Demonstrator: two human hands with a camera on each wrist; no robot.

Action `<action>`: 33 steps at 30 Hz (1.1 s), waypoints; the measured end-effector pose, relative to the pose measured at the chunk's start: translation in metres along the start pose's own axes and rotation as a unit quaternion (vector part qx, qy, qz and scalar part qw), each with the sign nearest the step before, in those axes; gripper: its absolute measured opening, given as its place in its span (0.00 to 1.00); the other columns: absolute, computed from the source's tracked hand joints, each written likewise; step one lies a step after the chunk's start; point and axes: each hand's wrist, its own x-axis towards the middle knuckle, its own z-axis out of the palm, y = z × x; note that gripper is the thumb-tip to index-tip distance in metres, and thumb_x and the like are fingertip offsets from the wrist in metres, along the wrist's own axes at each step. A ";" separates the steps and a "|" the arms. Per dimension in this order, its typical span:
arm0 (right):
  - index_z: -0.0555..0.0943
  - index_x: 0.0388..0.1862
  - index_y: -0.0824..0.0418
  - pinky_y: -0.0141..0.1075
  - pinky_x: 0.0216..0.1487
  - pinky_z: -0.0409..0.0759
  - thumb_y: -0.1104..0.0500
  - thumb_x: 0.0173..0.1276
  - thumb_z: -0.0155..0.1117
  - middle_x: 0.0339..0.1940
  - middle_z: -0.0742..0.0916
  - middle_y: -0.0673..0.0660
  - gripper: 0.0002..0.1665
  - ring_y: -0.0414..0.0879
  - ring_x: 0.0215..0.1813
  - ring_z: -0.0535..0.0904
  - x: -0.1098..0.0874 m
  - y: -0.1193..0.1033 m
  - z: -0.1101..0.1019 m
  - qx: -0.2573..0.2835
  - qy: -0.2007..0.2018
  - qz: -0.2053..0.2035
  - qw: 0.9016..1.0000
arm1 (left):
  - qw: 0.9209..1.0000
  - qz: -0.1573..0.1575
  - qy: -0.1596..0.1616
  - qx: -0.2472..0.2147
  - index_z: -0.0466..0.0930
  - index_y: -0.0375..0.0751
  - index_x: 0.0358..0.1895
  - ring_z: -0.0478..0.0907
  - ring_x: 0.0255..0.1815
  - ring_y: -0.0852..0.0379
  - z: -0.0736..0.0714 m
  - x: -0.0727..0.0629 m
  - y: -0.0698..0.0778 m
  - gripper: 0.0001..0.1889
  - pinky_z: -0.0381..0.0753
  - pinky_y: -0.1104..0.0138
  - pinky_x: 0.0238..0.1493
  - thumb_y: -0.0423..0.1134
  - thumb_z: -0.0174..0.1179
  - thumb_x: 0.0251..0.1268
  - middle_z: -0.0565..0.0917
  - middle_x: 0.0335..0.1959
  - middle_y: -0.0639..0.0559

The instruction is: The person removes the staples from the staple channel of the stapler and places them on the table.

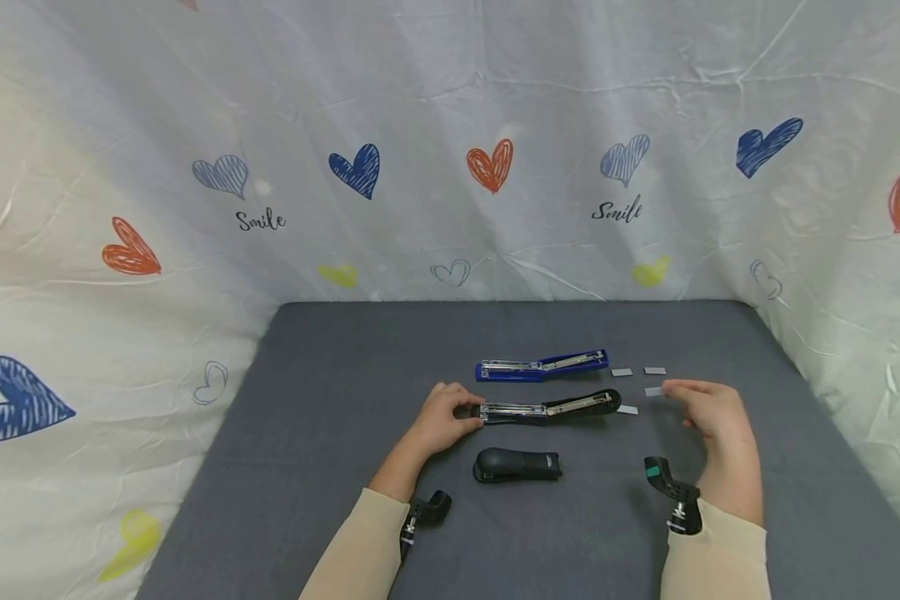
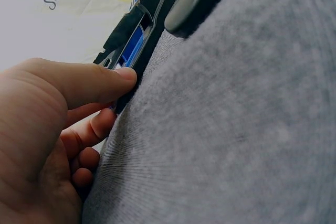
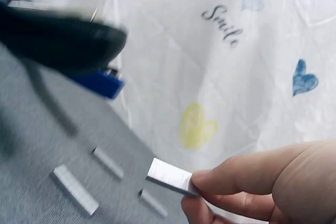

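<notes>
A black stapler [image 1: 510, 413] lies opened out flat in the middle of the table, its metal magazine showing. My left hand [image 1: 444, 417] pinches its left end between thumb and fingers; the left wrist view shows the thumb on the dark base [image 2: 137, 61]. Off to the right, my right hand [image 1: 712, 408] holds a strip of staples [image 3: 170, 176] by one end, between thumb and fingertips, raised above the table. Behind the black stapler is an opened blue stapler [image 1: 510, 372]. Nearer to me sits a closed black stapler [image 1: 517, 465].
Several more staple strips lie by the staplers' right ends, among them one strip [image 1: 621, 372] by the blue stapler and another [image 1: 627, 410] beside the black one. A white curtain [image 1: 420, 233] with printed hearts hangs behind the grey table [image 1: 330, 500].
</notes>
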 end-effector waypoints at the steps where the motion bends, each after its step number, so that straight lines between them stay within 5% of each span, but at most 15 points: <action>1: 0.80 0.65 0.69 0.41 0.36 0.75 0.52 0.80 0.57 0.60 0.78 0.65 0.25 0.46 0.36 0.71 0.002 0.002 0.000 0.000 -0.005 -0.001 1.000 | 1.000 0.000 0.000 0.001 0.89 0.49 0.55 0.66 0.41 0.58 0.000 0.000 0.000 0.16 0.70 0.61 0.46 0.42 0.74 0.63 0.79 0.39 0.60; 5: 0.82 0.61 0.71 0.39 0.32 0.75 0.55 0.77 0.60 0.53 0.78 0.63 0.24 0.45 0.30 0.71 0.008 0.010 0.002 0.001 -0.011 0.002 1.000 | 1.000 -0.001 0.002 0.006 0.89 0.50 0.55 0.66 0.41 0.59 0.001 0.001 -0.001 0.16 0.70 0.62 0.47 0.42 0.74 0.64 0.79 0.39 0.61; 9: 0.84 0.56 0.73 0.39 0.32 0.75 0.56 0.75 0.63 0.56 0.79 0.68 0.22 0.50 0.38 0.74 0.012 0.016 0.003 -0.017 0.003 0.010 1.000 | 1.000 -0.001 0.000 0.003 0.89 0.50 0.55 0.67 0.42 0.59 0.001 0.001 -0.002 0.16 0.70 0.61 0.47 0.42 0.73 0.64 0.79 0.39 0.61; 23: 0.85 0.50 0.74 0.60 0.54 0.73 0.57 0.76 0.58 0.57 0.80 0.78 0.20 0.71 0.54 0.77 0.013 0.017 0.011 -0.169 0.049 -0.041 0.984 | 1.000 0.001 0.000 0.000 0.89 0.49 0.56 0.67 0.42 0.58 0.002 0.000 -0.001 0.16 0.70 0.61 0.46 0.42 0.73 0.65 0.79 0.40 0.60; 33: 0.82 0.57 0.74 0.64 0.60 0.69 0.51 0.79 0.56 0.63 0.77 0.77 0.26 0.73 0.61 0.73 0.008 0.015 0.006 -0.151 0.037 -0.050 0.987 | 1.000 0.002 0.001 0.004 0.89 0.49 0.56 0.67 0.42 0.58 0.002 -0.001 -0.001 0.17 0.70 0.61 0.47 0.42 0.73 0.65 0.79 0.40 0.60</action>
